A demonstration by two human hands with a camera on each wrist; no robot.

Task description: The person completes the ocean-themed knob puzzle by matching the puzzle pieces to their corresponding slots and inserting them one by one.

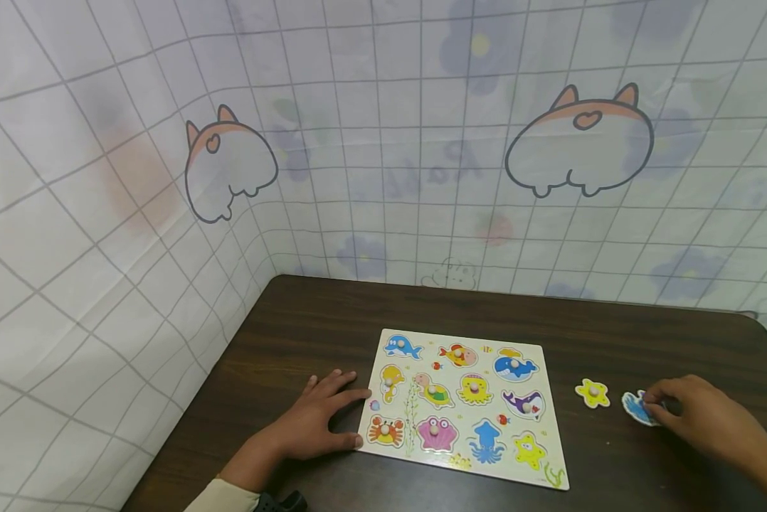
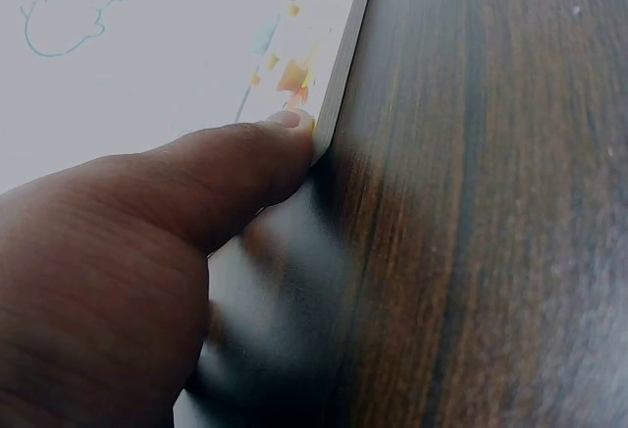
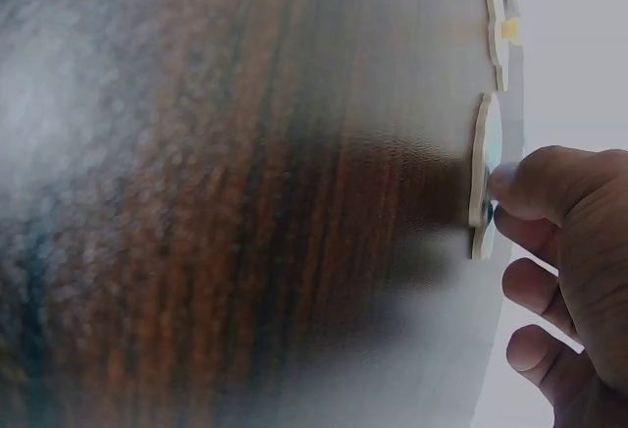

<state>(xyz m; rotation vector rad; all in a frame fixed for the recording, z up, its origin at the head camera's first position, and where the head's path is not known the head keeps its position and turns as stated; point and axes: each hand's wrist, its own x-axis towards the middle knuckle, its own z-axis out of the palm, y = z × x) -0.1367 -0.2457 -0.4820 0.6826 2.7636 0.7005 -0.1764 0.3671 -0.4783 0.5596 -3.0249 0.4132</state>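
Note:
In the head view a wooden peg puzzle board (image 1: 460, 461) with sea-animal pictures lies on the table. My left hand (image 1: 319, 419) rests at its left side, fingers spread, with the thumb (image 2: 260, 158) touching the board's corner in the left wrist view. Right of the board, my right hand (image 1: 710, 419) pinches a blue puzzle piece (image 1: 636, 408) with a white border between thumb and finger. The fingers partly hide this piece. Between it and the board lies a yellow starfish piece (image 1: 593, 392) with a knob. The squid (image 1: 486, 442) and starfish (image 1: 529, 450) spots on the board show no knobs.
The dark wooden table (image 1: 319, 320) meets a white grid-patterned curtain (image 1: 383, 213) at its back and left. Several knobbed pieces, such as the crab (image 1: 385, 432) and the pink shell (image 1: 437, 433), sit in the board.

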